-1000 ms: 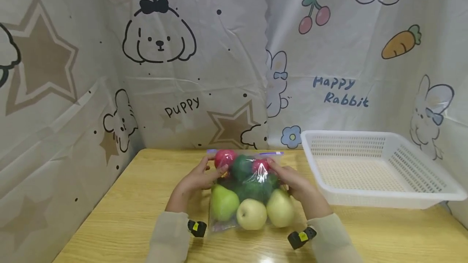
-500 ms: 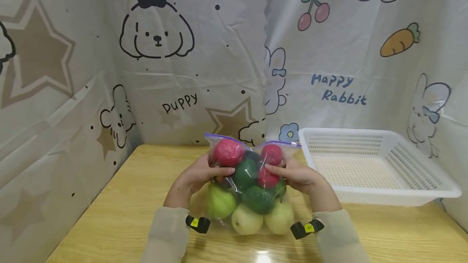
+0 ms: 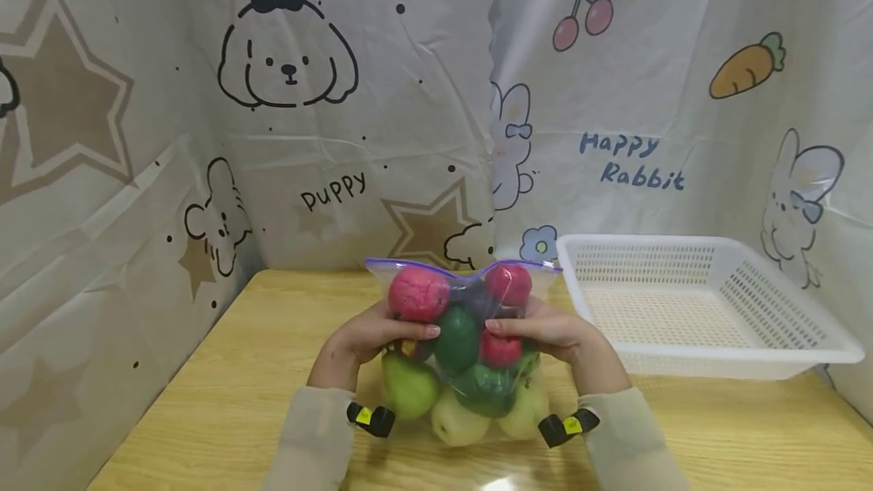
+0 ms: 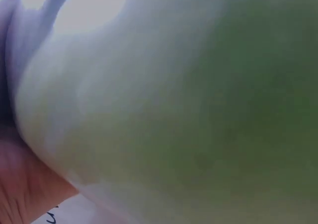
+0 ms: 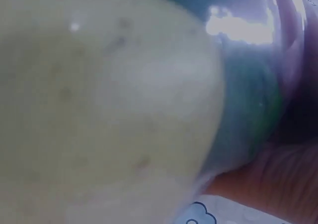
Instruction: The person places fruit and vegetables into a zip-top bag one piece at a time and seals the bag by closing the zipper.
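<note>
A clear zip bag (image 3: 470, 288) with a purple zip edge stands upright at the middle, packed with fruit. Both hands grip its sides: the left hand (image 3: 361, 338) and the right hand (image 3: 562, 333) each lay a thumb across the front, other fingers hidden behind. Inside, round red fruits (image 3: 418, 294) sit at the top and dark green fruits (image 3: 458, 341) in the middle. Below them are a green pear (image 3: 409, 386) and pale yellow pears (image 3: 460, 419). Up close, the left wrist view is filled by the green pear (image 4: 149, 134), the right wrist view by a pale speckled pear (image 5: 124, 95).
A white perforated plastic basket (image 3: 709, 361) stands on the wooden table (image 3: 225, 370) at the right. Behind and beside the table hangs a white cloth (image 3: 423, 120) printed with cartoon animals and stars.
The bag has gone from leaning back to upright, its zip edge now higher and facing me. Both hands have moved their thumbs further across its front. The green fruits inside have sagged lower.
</note>
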The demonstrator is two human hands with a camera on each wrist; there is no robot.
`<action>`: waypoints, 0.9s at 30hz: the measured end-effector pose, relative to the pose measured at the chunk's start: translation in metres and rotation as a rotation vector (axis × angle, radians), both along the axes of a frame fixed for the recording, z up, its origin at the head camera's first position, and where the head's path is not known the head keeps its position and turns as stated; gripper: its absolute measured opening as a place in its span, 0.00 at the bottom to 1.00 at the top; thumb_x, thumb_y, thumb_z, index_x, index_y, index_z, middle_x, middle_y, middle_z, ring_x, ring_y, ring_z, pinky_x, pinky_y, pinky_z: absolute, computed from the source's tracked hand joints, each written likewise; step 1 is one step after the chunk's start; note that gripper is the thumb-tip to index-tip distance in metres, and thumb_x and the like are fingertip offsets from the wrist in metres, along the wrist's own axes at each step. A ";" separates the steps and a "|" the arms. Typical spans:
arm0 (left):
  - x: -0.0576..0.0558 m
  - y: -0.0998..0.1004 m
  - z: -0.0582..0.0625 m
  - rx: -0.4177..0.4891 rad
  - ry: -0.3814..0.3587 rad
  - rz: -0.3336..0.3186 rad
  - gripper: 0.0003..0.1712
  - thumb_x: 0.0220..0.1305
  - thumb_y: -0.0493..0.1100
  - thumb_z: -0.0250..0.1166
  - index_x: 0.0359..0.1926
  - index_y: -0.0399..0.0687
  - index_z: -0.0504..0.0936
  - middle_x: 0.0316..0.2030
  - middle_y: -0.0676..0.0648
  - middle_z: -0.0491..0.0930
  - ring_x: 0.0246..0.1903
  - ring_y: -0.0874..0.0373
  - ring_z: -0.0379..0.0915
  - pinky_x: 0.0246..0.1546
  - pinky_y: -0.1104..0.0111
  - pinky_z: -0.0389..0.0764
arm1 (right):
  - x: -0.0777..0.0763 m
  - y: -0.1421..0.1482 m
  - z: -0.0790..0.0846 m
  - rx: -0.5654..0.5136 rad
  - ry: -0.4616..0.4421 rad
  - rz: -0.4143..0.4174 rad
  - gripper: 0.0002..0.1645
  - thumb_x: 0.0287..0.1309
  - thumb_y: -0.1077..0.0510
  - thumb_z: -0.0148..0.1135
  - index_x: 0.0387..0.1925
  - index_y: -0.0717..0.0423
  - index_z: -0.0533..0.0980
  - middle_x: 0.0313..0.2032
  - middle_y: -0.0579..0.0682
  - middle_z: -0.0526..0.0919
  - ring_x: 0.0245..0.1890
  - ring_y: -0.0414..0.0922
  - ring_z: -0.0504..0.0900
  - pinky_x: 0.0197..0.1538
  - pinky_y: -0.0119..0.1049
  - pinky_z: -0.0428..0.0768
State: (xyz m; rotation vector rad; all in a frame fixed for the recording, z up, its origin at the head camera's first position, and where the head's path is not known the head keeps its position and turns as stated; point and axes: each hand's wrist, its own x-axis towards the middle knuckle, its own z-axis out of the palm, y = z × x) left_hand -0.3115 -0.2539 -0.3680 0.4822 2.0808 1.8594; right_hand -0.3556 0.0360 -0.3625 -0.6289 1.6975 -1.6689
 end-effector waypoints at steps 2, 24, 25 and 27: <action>-0.002 0.000 0.000 0.016 -0.038 0.035 0.42 0.57 0.46 0.75 0.69 0.40 0.66 0.56 0.42 0.75 0.48 0.52 0.75 0.48 0.62 0.79 | -0.001 -0.001 0.001 -0.002 0.002 -0.017 0.51 0.60 0.52 0.71 0.75 0.61 0.53 0.66 0.62 0.69 0.62 0.53 0.75 0.66 0.51 0.74; -0.003 0.008 0.004 -0.030 -0.116 0.201 0.44 0.57 0.50 0.74 0.71 0.44 0.66 0.62 0.40 0.74 0.59 0.46 0.72 0.64 0.49 0.71 | 0.001 -0.013 -0.002 0.086 0.017 -0.209 0.52 0.60 0.45 0.71 0.75 0.60 0.55 0.68 0.63 0.68 0.65 0.57 0.72 0.70 0.55 0.68; -0.003 0.008 0.003 -0.049 -0.117 0.244 0.46 0.58 0.52 0.74 0.71 0.43 0.65 0.63 0.39 0.74 0.60 0.44 0.71 0.66 0.47 0.69 | 0.000 -0.014 -0.002 0.098 0.022 -0.253 0.52 0.60 0.44 0.71 0.75 0.59 0.56 0.69 0.63 0.68 0.66 0.58 0.72 0.70 0.54 0.68; -0.004 0.008 0.001 -0.094 -0.109 0.294 0.50 0.60 0.55 0.73 0.74 0.40 0.60 0.65 0.36 0.72 0.65 0.41 0.68 0.69 0.42 0.63 | 0.000 -0.017 -0.004 0.128 0.037 -0.332 0.53 0.60 0.39 0.69 0.76 0.57 0.56 0.69 0.62 0.68 0.67 0.58 0.71 0.71 0.54 0.67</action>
